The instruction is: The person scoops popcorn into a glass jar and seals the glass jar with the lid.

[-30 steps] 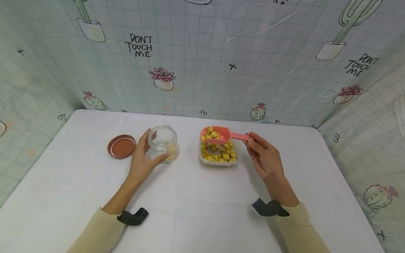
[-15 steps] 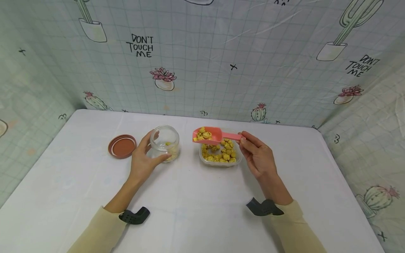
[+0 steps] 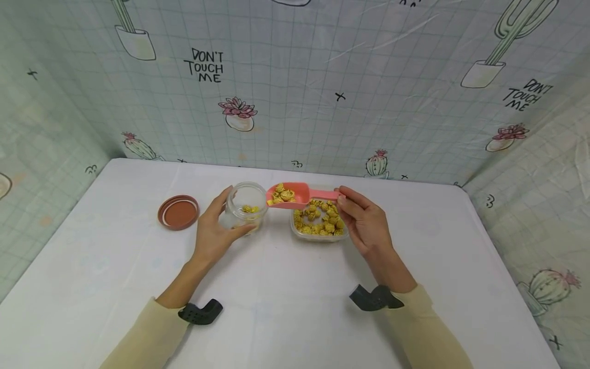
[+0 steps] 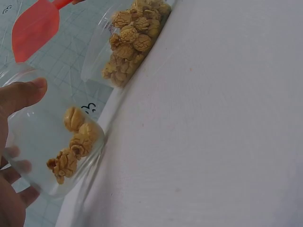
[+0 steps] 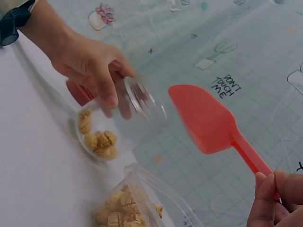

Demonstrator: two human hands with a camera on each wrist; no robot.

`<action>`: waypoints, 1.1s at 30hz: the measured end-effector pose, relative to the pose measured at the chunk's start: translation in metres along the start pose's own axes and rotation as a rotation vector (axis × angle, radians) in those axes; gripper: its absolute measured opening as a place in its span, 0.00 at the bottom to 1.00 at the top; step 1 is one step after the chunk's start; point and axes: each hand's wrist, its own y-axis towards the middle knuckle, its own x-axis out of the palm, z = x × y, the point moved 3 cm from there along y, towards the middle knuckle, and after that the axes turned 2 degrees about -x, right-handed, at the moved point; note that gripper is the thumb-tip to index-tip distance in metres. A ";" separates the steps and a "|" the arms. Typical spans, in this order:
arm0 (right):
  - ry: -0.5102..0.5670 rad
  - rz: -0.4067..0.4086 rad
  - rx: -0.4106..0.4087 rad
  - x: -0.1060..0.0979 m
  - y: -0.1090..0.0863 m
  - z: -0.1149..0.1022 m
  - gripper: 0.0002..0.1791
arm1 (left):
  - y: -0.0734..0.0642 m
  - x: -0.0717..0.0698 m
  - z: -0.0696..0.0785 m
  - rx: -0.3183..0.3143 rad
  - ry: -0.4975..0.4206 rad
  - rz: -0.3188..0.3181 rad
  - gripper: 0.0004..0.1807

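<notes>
My left hand [image 3: 214, 233] grips a clear glass jar [image 3: 239, 218] around its side, thumb nearest me and fingers behind. Several popcorn pieces [image 4: 78, 142] lie at the bottom of the jar, whose mouth is uncovered. Between thumb and fingers, my right hand [image 3: 366, 220] pinches the handle of a pink-red scoop [image 3: 300, 193]. Yellow popcorn [image 3: 282, 193] sits in the scoop, whose front lip is right at the jar's rim in the head view. Below the scoop stands a clear plastic container [image 3: 318, 238] with more popcorn.
A reddish-brown jar lid [image 3: 178, 212] lies on the white table [image 3: 286, 307], left of the left hand. Behind the table hangs a patterned cloth [image 3: 295, 128] with cactus drawings, and it also closes off both sides.
My right hand has carried the loaded scoop left, from over the plastic container to the jar's rim. My left hand has shifted the jar slightly right, toward the scoop.
</notes>
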 end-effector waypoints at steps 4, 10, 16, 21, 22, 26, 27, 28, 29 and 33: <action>-0.016 0.001 -0.003 0.002 0.001 0.001 0.18 | 0.001 0.002 0.003 0.003 0.019 -0.006 0.51; -0.038 -0.014 -0.019 0.006 0.002 0.002 0.18 | 0.003 0.002 0.007 0.016 0.024 -0.010 0.51; -0.087 -0.015 -0.030 0.012 0.001 0.003 0.19 | 0.003 0.001 0.008 0.019 0.052 -0.012 0.51; -0.150 -0.005 -0.048 0.017 0.002 0.005 0.20 | 0.003 0.001 0.009 0.028 0.077 -0.026 0.52; -0.162 -0.007 -0.055 0.018 0.002 0.005 0.20 | 0.003 0.001 0.009 0.030 0.079 -0.028 0.52; -0.210 -0.021 -0.084 0.023 0.003 0.005 0.20 | 0.003 0.002 0.009 0.039 0.076 -0.030 0.52; -0.219 -0.026 -0.092 0.023 0.003 0.005 0.20 | 0.003 0.002 0.009 0.041 0.077 -0.031 0.52; -0.226 -0.028 -0.099 0.024 0.003 0.005 0.19 | 0.003 0.002 0.009 0.043 0.078 -0.032 0.51; -0.235 -0.031 -0.106 0.025 0.003 0.004 0.19 | 0.003 0.002 0.009 0.044 0.078 -0.032 0.51; -0.285 -0.045 -0.146 0.029 0.004 0.001 0.18 | 0.002 0.001 0.008 0.042 0.073 -0.032 0.51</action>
